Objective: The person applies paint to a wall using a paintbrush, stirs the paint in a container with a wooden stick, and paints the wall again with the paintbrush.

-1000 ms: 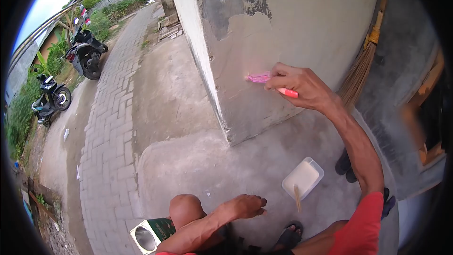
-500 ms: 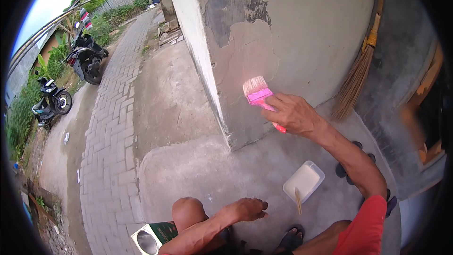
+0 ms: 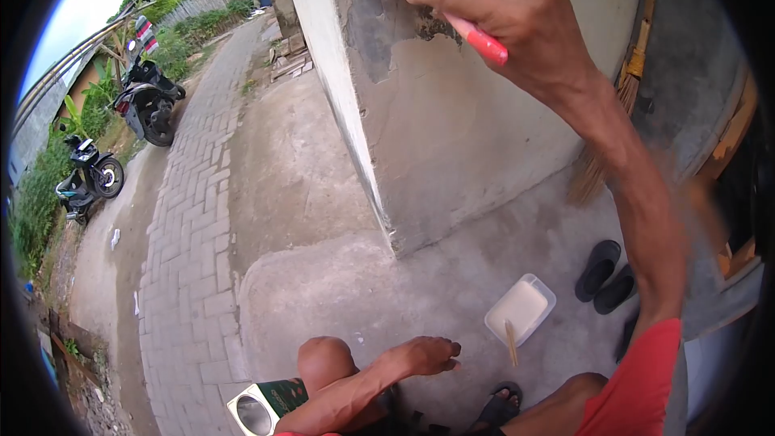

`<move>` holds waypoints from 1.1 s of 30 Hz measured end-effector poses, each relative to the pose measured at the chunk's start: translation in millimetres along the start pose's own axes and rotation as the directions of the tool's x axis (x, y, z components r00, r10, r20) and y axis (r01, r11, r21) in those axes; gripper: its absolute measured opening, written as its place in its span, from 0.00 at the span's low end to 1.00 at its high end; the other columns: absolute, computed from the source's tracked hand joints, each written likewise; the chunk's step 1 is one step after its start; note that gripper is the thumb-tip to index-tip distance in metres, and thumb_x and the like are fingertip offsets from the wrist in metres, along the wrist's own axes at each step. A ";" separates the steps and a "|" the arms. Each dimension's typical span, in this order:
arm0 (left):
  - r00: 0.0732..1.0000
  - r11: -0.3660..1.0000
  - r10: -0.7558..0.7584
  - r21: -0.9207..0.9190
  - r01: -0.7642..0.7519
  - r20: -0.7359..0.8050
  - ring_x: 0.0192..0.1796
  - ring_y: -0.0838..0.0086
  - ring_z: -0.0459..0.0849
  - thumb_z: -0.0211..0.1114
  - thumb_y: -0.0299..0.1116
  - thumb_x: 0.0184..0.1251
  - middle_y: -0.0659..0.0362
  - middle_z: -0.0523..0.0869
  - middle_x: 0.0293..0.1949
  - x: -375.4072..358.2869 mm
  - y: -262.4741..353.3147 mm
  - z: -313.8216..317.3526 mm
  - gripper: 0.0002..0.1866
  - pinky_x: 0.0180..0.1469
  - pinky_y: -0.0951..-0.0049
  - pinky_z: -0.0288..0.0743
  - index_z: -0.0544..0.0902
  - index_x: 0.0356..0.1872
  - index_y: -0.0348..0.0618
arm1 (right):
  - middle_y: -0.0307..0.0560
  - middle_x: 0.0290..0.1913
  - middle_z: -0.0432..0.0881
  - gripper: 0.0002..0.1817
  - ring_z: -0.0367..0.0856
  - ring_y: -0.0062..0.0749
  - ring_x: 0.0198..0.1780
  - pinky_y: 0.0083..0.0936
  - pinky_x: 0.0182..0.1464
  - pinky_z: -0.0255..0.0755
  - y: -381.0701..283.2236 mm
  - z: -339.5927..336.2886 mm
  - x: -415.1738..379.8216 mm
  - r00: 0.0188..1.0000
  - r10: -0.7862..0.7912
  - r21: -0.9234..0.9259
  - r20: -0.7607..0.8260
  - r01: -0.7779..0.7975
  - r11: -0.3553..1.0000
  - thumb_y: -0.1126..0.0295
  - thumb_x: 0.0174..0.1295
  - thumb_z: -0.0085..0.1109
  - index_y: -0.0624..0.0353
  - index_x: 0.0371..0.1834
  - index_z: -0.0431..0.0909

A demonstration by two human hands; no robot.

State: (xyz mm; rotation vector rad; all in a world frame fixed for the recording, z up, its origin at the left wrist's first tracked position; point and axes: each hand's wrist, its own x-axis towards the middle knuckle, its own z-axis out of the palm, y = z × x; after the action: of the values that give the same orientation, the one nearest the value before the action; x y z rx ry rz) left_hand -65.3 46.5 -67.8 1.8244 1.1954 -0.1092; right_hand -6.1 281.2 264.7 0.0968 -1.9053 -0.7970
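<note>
My right hand (image 3: 537, 28) grips a wide paintbrush (image 3: 484, 43) with a pink band and a red handle. The brush is raised to the upper part of the patchy grey wall (image 3: 452, 137), near its corner; most of its bristles are cut off by the top edge. Resting over my knee, my left hand (image 3: 428, 354) hangs loosely with its fingers slightly bent and holds nothing. On the floor between the wall and my feet is a clear plastic tub (image 3: 521, 309) of whitish liquid, with a thin wooden stick (image 3: 511, 345) leaning on its rim.
Beside my left knee stands a square tin (image 3: 270, 405). Black sandals (image 3: 601, 270) lie right of the tub, and a stick broom (image 3: 607, 145) leans on the wall. Two motorbikes (image 3: 152, 105) are parked left of the paved path (image 3: 190, 234).
My right hand has carried the paintbrush up the wall, from its lower middle to near the top of the view. The left hand has stayed in place.
</note>
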 end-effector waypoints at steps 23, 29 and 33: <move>0.999 1.000 0.027 0.002 -0.027 -0.034 0.61 0.47 0.83 0.58 0.49 0.79 0.45 0.84 0.57 -12.1 -3.7 5.8 0.24 0.62 0.51 0.76 0.78 0.62 0.40 | 0.41 0.43 0.86 0.15 0.86 0.36 0.45 0.27 0.39 0.82 -50.3 3.6 -18.8 0.990 -0.068 0.127 0.123 0.053 0.990 0.74 0.51 0.70 0.52 0.44 0.85; 0.999 0.999 0.038 -0.025 -0.039 -0.034 0.61 0.47 0.82 0.58 0.48 0.80 0.45 0.83 0.59 -14.4 -3.1 5.4 0.23 0.62 0.51 0.75 0.77 0.63 0.40 | 0.38 0.42 0.87 0.09 0.87 0.35 0.43 0.34 0.39 0.83 -48.7 -4.4 -73.5 0.859 0.066 0.394 0.508 -0.299 0.869 0.74 0.58 0.69 0.51 0.42 0.88; 0.999 1.000 0.019 -0.024 -0.020 -0.047 0.62 0.47 0.82 0.58 0.48 0.80 0.46 0.84 0.59 -14.4 -1.2 1.9 0.23 0.62 0.51 0.75 0.78 0.63 0.40 | 0.42 0.41 0.88 0.11 0.87 0.36 0.45 0.31 0.43 0.81 30.9 -13.4 -13.2 0.910 0.183 0.336 0.373 -0.316 0.888 0.74 0.60 0.70 0.56 0.46 0.88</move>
State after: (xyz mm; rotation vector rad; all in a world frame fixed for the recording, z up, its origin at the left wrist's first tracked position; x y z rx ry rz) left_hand -73.1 35.5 -62.2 1.8258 1.2060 -0.0403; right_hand 19.8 304.0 275.3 -0.0477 -2.3223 -0.2543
